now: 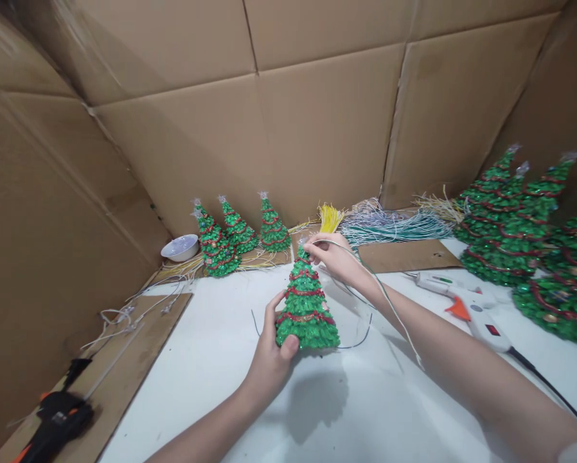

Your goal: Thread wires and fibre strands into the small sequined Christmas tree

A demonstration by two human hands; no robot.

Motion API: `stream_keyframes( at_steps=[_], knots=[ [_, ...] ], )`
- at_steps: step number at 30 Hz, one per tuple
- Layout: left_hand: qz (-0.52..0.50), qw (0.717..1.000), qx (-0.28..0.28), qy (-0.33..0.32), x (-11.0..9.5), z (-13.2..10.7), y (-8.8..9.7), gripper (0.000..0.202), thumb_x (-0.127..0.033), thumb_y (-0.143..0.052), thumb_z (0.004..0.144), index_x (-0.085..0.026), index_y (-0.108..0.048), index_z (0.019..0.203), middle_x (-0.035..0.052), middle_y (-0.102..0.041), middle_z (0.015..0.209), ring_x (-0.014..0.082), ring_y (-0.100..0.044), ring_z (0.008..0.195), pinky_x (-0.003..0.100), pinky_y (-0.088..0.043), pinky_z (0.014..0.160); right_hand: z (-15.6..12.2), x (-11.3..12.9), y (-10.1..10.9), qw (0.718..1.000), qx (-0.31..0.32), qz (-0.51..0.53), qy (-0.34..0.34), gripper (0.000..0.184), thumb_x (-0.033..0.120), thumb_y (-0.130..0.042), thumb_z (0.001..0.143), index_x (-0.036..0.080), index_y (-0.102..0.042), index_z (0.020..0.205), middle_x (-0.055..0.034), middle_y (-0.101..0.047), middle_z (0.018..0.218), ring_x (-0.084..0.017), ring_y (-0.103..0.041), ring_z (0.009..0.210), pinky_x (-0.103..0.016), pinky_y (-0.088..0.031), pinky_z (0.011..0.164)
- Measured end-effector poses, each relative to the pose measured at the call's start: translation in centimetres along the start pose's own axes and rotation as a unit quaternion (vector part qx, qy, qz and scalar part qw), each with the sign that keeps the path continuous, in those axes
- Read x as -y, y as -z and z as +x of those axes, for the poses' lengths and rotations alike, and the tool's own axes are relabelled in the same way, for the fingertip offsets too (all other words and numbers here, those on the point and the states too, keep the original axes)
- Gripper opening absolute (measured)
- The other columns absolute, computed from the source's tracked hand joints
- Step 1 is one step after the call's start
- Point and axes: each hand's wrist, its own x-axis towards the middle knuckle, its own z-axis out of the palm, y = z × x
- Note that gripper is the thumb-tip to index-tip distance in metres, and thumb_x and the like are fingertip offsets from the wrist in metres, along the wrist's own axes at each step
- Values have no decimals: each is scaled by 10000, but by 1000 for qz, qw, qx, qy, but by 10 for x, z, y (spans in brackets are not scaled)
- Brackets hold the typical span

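Left hand (269, 360) grips the base of a green glitter tree (306, 308) above the table (211, 373); right hand (334, 256) pinches a thin wire (389, 302) at its tip.

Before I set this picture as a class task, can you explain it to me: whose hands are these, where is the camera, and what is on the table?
One camera, worn on the person's head, looks down at their own bare hands. The left hand grips the base of a small green glitter Christmas tree. The right hand pinches a thin wire at the treetop. On the white table lie a white glue gun, bundled wires, more trees left and right, a white bowl and a black glue gun. Cardboard walls surround everything.
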Motion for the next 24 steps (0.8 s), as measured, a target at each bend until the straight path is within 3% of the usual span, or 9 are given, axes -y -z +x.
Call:
stream_keyframes(
  at_steps=[3, 6, 9, 12, 16, 24],
  knots=[
    [-49, 998, 13, 23, -2, 4, 0, 684, -578, -511, 747, -252, -274, 1299, 115, -520, 1180, 204, -558, 929, 328, -436, 835, 3, -11, -4, 999, -13, 14, -34, 170, 289, -547, 752, 139, -591, 683, 9, -559, 500, -107, -529, 442, -204, -420, 456],
    [-116, 992, 18, 52, -5, 9, -1, 607, -542, -506, 773, -245, -312, 1266, 88, -586, 1005, 147, -575, 728, 251, -456, 644, 4, -21, -7, 998, -17, 16, -59, 197, 315, -546, 746, 141, -590, 665, 4, -562, 508, -108, -523, 438, -200, -400, 430],
    [-138, 987, 6, 80, -6, 13, -3, 516, -527, -476, 799, -244, -362, 1214, 16, -580, 788, 63, -457, 482, 180, -363, 459, 5, -29, -9, 997, -14, 6, -75, 225, 329, -540, 745, 138, -584, 635, -7, -571, 512, -107, -512, 426, -208, -392, 437],
    [-122, 987, -15, 102, -4, 16, -2, 496, -554, -466, 790, -241, -402, 1169, -25, -534, 699, 25, -297, 383, 161, -218, 354, 5, -36, -12, 997, -8, -17, -79, 238, 322, -553, 732, 144, -561, 575, -8, -572, 505, -110, -508, 426, -219, -385, 467],
    [-96, 984, -8, 147, -4, 18, 0, 533, -596, -454, 765, -255, -389, 1169, -35, -503, 693, 26, -247, 371, 166, -128, 324, 4, -43, -15, 995, -6, -56, -79, 224, 287, -548, 733, 157, -525, 552, 11, -545, 473, -119, -518, 452, -225, -374, 505],
    [-50, 980, 14, 192, -25, 19, 2, 543, -609, -418, 770, -229, -416, 1158, 19, -545, 821, 40, -267, 423, 166, -99, 341, 4, -51, -14, 987, 9, -155, -52, 233, 278, -537, 757, 165, -509, 555, 20, -522, 479, -120, -495, 503, -220, -331, 526]
  ],
)
